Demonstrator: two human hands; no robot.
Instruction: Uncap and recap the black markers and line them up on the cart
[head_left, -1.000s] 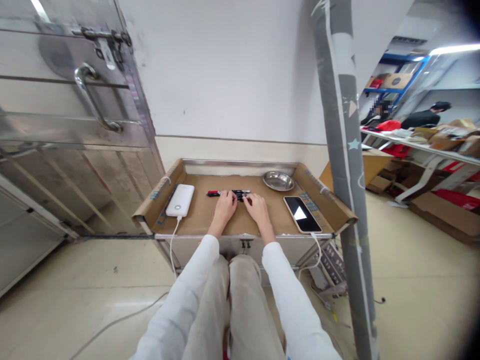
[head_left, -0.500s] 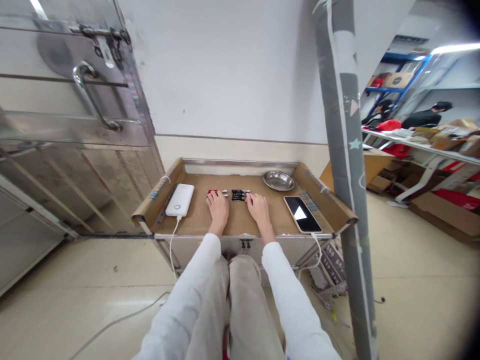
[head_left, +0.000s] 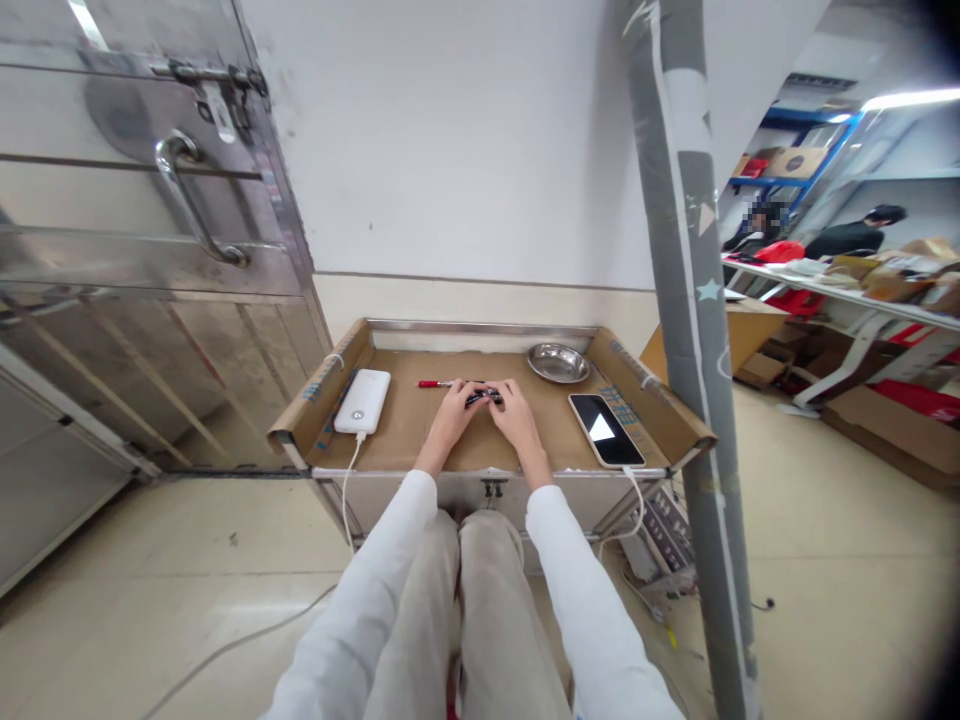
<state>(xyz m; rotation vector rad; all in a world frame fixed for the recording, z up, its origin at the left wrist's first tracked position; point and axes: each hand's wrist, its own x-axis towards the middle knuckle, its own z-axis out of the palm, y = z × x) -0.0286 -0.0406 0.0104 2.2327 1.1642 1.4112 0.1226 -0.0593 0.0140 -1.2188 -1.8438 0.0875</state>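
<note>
My left hand (head_left: 452, 410) and my right hand (head_left: 511, 410) meet over the middle of the cardboard-lined tabletop (head_left: 405, 430). Between their curled fingertips are small black cylinders (head_left: 480, 397) that look like batteries; the fingers partly cover them, so their number cannot be told. Just beyond my left hand lies a thin red cylinder (head_left: 429, 384) with a silvery part, its right end running toward the fingers. Another dark piece shows behind the fingertips.
A white power bank (head_left: 363, 400) with a cable lies at left. At right are a shallow steel dish (head_left: 558, 363) and a phone (head_left: 606, 430) with a cable. Folded cardboard sides (head_left: 645, 385) edge the table. A grey wrapped pole (head_left: 697, 300) stands at right; people sit in the background.
My left hand has left the red cylinder and moved right to the black ones. My right hand has shifted slightly left, and both hands' fingertips now meet around the black cylinders.
</note>
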